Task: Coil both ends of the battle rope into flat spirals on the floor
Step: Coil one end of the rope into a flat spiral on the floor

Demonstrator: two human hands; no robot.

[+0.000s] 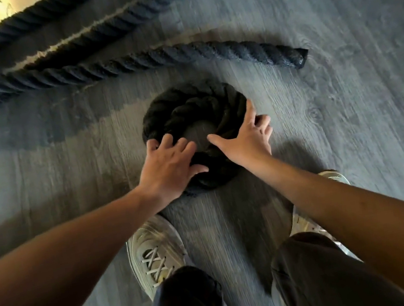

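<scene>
The battle rope point(101, 68) is laid in thick twisted lengths across the floor point(351, 127). It is judged heavy, stiff to bend and rough enough not to slip. One end is wound into a small coil point(195, 105) ahead of the shoes point(156, 256), and the free end point(294, 57) lies beyond it. Hold is best taken on the outer turn. The left hand point(170, 163) and right hand point(247, 140) are spread wide and pressed on the coil's near rim, with the arms extended downward.

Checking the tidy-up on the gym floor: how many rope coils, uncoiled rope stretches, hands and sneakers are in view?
Black rope coil: 1
Uncoiled rope stretches: 3
Hands on the coil, left hand and right hand: 2
Pale sneakers: 2
Total: 8
</scene>
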